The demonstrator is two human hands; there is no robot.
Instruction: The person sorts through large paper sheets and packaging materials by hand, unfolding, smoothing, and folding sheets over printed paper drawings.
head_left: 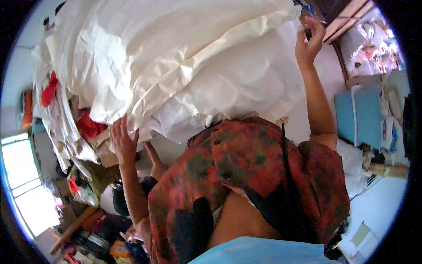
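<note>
A large sheet of thin, crinkled white material (176, 66) spreads in folds before my body. At the sheet's lower left edge is my left hand (124, 138), its fingers spread a little and resting against the material. My right hand (312, 37) is raised at the upper right, beside the sheet's far right corner. Its fingers are bent around a small dark item that I cannot make out.
Red cloth (90, 125) and hanging white fabric lie at the left. Behind my left arm, another person's dark-haired head (123, 198) and forearm show. Blue panels (358, 116) stand at the right. A window (28, 185) is at the far left.
</note>
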